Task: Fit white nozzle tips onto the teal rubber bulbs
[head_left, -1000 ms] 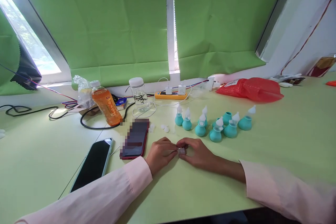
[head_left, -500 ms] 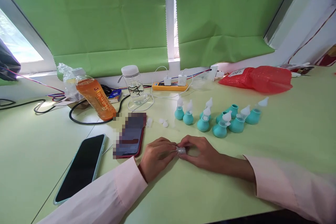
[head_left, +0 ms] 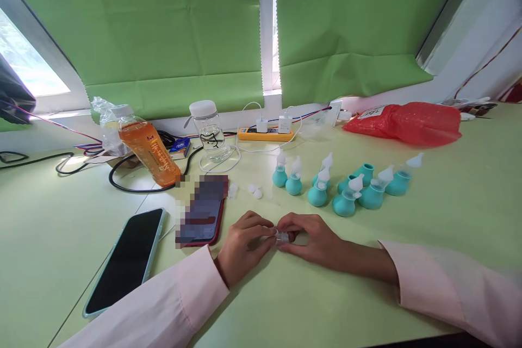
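Note:
Between my hands, low over the table's middle, is a small clear plastic piece [head_left: 281, 236]. My left hand [head_left: 247, 242] pinches its left end with thumb and fingers. From the other side my right hand [head_left: 312, 239] grips it between thumb and forefinger. Beyond my right hand stand several teal squeeze bulbs [head_left: 317, 196], most topped with clear collars and white pointed tips [head_left: 355, 182]. Two small white pieces [head_left: 255, 191] lie beyond my left hand, with a clear piece [head_left: 232, 191] near the phone. My fingers hide part of the held piece.
To the left lie a red-edged phone [head_left: 206, 212] and a larger phone [head_left: 126, 261]. An orange drink bottle [head_left: 150, 152] leans among black cables. At the back are a clear jar [head_left: 210, 133], a yellow power strip [head_left: 265, 134] and a red plastic bag [head_left: 408, 124].
The view has shifted slightly, so the bulbs and bag appear a little farther right. Both hands keep their hold on the clear piece, with only slight finger movement.

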A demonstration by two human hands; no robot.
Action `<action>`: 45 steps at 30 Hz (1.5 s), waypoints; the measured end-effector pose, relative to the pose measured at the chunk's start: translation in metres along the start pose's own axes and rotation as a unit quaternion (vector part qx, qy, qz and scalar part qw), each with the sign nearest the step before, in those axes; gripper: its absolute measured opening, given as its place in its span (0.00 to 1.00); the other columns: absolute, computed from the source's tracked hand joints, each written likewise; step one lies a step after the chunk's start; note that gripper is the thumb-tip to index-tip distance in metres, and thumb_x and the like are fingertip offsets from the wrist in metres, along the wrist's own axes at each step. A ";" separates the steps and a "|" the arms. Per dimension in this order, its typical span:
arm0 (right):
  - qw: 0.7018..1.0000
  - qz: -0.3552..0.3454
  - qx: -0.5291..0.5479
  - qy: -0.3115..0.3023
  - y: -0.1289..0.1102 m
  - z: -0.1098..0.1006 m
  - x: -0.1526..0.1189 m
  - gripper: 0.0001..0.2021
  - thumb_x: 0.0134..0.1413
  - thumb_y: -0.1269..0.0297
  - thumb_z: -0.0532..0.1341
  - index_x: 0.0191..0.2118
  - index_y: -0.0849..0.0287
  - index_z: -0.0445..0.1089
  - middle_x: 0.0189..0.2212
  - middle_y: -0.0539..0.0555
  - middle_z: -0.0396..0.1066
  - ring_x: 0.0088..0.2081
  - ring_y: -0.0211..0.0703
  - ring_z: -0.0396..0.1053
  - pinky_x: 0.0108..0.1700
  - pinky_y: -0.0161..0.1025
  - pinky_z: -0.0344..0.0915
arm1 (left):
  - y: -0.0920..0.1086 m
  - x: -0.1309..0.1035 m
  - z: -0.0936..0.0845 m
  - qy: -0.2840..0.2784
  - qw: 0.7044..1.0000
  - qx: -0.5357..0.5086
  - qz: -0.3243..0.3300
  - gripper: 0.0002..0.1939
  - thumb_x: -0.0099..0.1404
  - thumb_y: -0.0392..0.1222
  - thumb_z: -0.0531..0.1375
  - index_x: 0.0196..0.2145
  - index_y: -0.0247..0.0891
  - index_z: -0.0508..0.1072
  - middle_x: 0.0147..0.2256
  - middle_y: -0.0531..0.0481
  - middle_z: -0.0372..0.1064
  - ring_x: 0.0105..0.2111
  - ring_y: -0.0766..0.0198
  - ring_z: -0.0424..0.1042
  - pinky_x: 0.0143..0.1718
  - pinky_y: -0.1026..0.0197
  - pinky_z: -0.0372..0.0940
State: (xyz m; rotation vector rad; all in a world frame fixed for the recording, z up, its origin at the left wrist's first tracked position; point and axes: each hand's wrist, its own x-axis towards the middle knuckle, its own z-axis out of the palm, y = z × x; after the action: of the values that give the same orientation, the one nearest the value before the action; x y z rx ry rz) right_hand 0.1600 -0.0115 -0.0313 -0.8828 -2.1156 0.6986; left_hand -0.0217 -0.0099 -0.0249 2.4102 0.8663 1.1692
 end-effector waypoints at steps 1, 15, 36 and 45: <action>1.000 -0.020 -0.020 -0.002 0.001 0.000 0.001 0.06 0.46 0.65 0.60 0.33 0.58 0.64 0.26 0.49 0.69 0.26 0.34 0.66 0.29 0.31 0.65 | 0.000 0.000 0.000 -0.005 1.000 0.003 0.003 0.05 0.57 0.33 0.57 0.29 0.36 0.73 0.29 0.45 0.72 0.31 0.63 0.66 0.29 0.60 0.66; 0.984 -0.120 -0.129 0.004 0.005 0.002 -0.001 0.08 0.50 0.64 0.57 0.38 0.58 0.65 0.26 0.50 0.70 0.27 0.36 0.67 0.30 0.33 0.63 | 0.001 -0.003 -0.002 -0.007 0.998 -0.006 -0.055 0.04 0.54 0.35 0.59 0.30 0.35 0.71 0.27 0.48 0.70 0.29 0.64 0.68 0.30 0.63 0.66; 0.979 -0.146 -0.144 -0.014 0.000 0.001 0.002 0.06 0.52 0.68 0.55 0.37 0.59 0.65 0.26 0.52 0.70 0.28 0.38 0.66 0.31 0.35 0.62 | -0.003 -0.006 -0.003 -0.078 0.988 0.080 0.104 0.06 0.59 0.30 0.51 0.33 0.34 0.67 0.30 0.44 0.69 0.31 0.63 0.67 0.29 0.63 0.65; 0.980 -0.116 -0.160 -0.001 0.001 0.004 0.001 0.07 0.51 0.68 0.55 0.39 0.58 0.63 0.29 0.52 0.69 0.32 0.40 0.65 0.35 0.38 0.63 | 0.001 0.000 -0.011 -0.048 0.988 0.149 -0.007 0.22 0.58 0.39 0.54 0.51 0.36 0.57 0.55 0.38 0.51 0.54 0.48 0.50 0.49 0.44 0.54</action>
State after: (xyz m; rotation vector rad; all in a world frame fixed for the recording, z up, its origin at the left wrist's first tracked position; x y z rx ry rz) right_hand 0.1567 -0.0111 -0.0347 -0.7811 -2.3246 0.2424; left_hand -0.0297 -0.0100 -0.0174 2.6645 1.0917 0.9658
